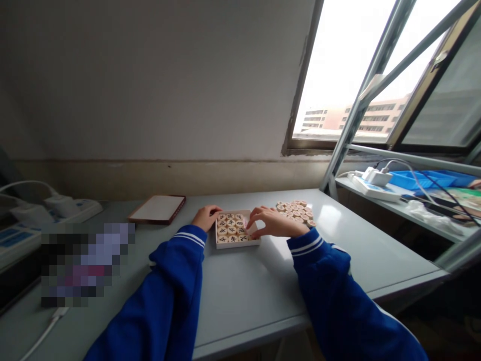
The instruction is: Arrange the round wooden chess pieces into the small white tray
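Observation:
A shallow white box (237, 245) on the desk holds rows of round wooden Chinese chess pieces (231, 230) with dark characters facing up. My left hand (206, 217) grips the box's left side, its fingers bent over the far left corner. Over the right part of the box, my right hand (272, 222) is curled with thumb and fingertips close together, low among the pieces. Whatever lies between those fingertips is hidden. Just beyond my right hand, more Chinese chess pieces (296, 211) with reddish marks lie grouped on the desk.
A box lid (157, 209) with a white inside and red-brown rim lies at the back left. Farther left are a power strip (80, 208) with plugs and a blurred-out item (90, 265). A metal shelf frame (349, 115) stands right of the grey desk (240, 296).

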The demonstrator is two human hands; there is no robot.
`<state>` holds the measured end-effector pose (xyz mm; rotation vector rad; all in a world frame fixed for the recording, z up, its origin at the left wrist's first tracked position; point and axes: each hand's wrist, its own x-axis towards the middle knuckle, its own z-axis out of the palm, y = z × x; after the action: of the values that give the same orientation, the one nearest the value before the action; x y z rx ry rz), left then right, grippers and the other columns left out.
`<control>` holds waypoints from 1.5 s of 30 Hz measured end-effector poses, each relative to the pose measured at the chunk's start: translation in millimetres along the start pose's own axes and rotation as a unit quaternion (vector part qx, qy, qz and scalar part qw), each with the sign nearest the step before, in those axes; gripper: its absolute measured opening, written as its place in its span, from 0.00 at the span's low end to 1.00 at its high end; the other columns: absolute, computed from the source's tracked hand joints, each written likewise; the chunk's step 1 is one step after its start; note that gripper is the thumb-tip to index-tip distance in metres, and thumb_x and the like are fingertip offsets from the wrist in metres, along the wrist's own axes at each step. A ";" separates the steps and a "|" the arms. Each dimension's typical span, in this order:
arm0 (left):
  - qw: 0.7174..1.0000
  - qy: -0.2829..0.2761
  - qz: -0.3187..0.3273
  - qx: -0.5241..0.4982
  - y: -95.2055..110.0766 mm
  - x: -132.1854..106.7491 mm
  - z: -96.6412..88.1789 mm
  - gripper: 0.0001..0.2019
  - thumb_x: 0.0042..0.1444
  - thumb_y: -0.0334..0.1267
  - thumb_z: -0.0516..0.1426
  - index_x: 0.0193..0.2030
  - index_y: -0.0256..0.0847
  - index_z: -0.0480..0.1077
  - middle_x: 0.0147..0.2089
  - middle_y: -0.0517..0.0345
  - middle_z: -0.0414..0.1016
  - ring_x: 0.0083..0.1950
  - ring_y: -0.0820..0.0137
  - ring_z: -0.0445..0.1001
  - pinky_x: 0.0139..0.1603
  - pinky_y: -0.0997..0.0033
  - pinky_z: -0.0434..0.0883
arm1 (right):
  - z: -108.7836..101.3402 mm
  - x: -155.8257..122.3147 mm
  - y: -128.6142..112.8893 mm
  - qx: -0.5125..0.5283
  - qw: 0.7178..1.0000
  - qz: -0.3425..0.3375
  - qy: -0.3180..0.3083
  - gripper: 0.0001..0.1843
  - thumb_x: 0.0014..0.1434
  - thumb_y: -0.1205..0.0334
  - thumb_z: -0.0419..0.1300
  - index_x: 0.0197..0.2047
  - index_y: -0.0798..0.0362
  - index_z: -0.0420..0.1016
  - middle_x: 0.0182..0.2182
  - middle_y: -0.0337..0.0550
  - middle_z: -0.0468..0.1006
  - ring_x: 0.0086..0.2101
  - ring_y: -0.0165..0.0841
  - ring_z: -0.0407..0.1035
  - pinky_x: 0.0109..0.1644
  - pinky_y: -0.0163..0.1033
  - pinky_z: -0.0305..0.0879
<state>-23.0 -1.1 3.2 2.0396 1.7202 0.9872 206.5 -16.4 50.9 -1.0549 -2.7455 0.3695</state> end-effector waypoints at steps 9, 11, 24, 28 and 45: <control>1.000 -0.009 0.001 0.000 2.2 -0.2 -1.2 0.11 0.48 0.29 0.50 0.34 0.34 0.73 0.37 0.52 0.76 0.39 0.67 0.72 0.44 0.71 0.67 | 1.4 -2.1 -1.2 0.011 0.999 0.014 -0.027 0.07 0.48 0.58 0.62 0.33 0.48 0.75 0.40 0.41 0.69 0.45 0.38 0.59 0.46 0.41 0.52; 1.000 -0.010 0.000 0.001 2.4 0.0 -1.3 0.11 0.47 0.29 0.50 0.34 0.34 0.73 0.37 0.52 0.76 0.39 0.68 0.72 0.43 0.71 0.67 | 0.4 -2.6 -1.8 0.021 0.999 0.016 -0.030 0.08 0.48 0.58 0.62 0.33 0.48 0.74 0.40 0.41 0.69 0.44 0.37 0.59 0.46 0.40 0.52; 1.000 -0.003 0.011 0.016 0.3 1.4 -0.3 0.11 0.46 0.32 0.49 0.32 0.38 0.72 0.36 0.54 0.76 0.39 0.68 0.72 0.43 0.72 0.67 | -8.8 -13.4 15.7 0.150 0.987 0.025 0.042 0.15 0.48 0.52 0.60 0.37 0.52 0.70 0.30 0.38 0.74 0.32 0.29 0.66 0.35 0.34 0.57; 1.000 -0.002 0.013 0.014 1.0 1.3 -0.7 0.11 0.46 0.32 0.49 0.30 0.38 0.72 0.36 0.55 0.76 0.38 0.68 0.72 0.42 0.71 0.67 | -16.7 -34.3 47.4 0.048 0.990 0.115 0.065 0.11 0.49 0.55 0.59 0.35 0.51 0.71 0.27 0.38 0.74 0.30 0.30 0.67 0.38 0.38 0.57; 1.000 -0.008 0.025 0.006 0.3 2.2 0.8 0.10 0.46 0.31 0.49 0.30 0.37 0.71 0.36 0.54 0.75 0.38 0.68 0.71 0.42 0.71 0.67 | -8.3 -53.6 62.9 -0.115 0.973 0.158 0.122 0.09 0.51 0.52 0.58 0.35 0.42 0.75 0.39 0.42 0.71 0.43 0.39 0.59 0.46 0.46 0.49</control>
<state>-22.1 1.1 3.5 2.1019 1.6799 0.9752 287.6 -6.2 36.4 -1.4909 -2.4438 -0.0419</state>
